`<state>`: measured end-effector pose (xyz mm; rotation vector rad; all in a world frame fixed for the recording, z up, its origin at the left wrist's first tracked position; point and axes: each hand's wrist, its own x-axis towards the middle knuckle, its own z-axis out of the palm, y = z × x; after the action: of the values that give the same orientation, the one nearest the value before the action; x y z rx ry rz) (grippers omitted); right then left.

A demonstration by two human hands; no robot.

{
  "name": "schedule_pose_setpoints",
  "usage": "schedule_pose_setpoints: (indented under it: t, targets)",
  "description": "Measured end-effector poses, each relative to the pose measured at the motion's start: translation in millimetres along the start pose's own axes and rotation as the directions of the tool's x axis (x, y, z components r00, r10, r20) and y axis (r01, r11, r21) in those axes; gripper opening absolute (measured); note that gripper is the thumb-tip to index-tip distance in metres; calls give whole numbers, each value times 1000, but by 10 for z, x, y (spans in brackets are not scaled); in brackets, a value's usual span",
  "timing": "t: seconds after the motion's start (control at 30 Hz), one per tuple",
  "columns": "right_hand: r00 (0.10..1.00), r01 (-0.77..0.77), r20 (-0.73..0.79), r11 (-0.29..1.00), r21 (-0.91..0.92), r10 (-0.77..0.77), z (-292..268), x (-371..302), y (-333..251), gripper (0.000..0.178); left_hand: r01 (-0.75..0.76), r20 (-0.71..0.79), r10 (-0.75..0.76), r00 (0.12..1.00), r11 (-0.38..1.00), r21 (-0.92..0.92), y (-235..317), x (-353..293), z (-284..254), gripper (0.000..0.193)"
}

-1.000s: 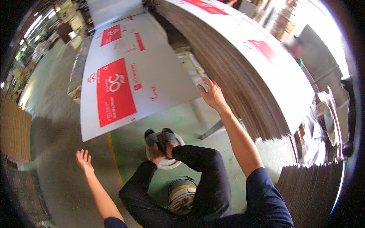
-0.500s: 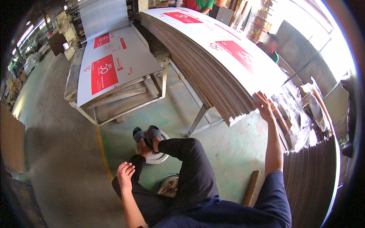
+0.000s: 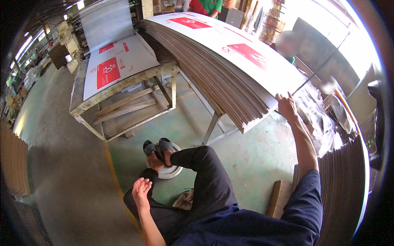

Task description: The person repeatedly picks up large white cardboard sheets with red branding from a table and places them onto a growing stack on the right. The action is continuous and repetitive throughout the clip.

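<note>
The round, dark-rimmed container (image 3: 183,200) at six o'clock has indistinct contents. At one o'clock, the tall brown-edged cardboard stack (image 3: 209,67) is white-topped with red rectangles. The bare right hand (image 3: 287,107) meets its corner, grip unclear; the left hand (image 3: 142,194) is loosely uncurled.

At seven o'clock, our left hand (image 3: 142,196) has open air toward eleven, as far as the table (image 3: 131,83). At twelve, we see a gap between table and stack (image 3: 217,61). The stack's corner, toward two, blocks our right hand (image 3: 287,107) leftward. At four, a pile (image 3: 344,184) crowds our right elbow; toward five, the floor (image 3: 254,172) lies clear beside our right knee (image 3: 201,158).
</note>
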<state>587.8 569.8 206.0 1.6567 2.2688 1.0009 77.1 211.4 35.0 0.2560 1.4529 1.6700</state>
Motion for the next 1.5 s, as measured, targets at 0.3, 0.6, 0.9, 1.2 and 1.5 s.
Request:
schedule_pose_setpoints:
  t: [0.3,0.6,0.9,1.2,1.5]
  targets:
    - [832,531,-483,647,547,-273,-2141,-793,-1218,30,-86,388,221,895,938,-335,902,314,1121,64]
    - [885,-449,340,388,805,319,-302,-1854,-713,41,-364,83,368,926,930,-56,1131,396,-767,49]
    - [871,-491,441,337,804,217,-826,-2018,-1391,29,-258,-234,192,953,920,-293,-37,-373,-1892,52]
    - [836,-498,524,176,849,-160,-140,-1168,-2035,51,-478,-604,248,758,841,-254,-430,-569,-2278,51]
    - [945,-308,303,-23,951,-122,-52,-1913,-2040,50,-525,-714,234,660,824,-215,-306,-1315,-2404,53]
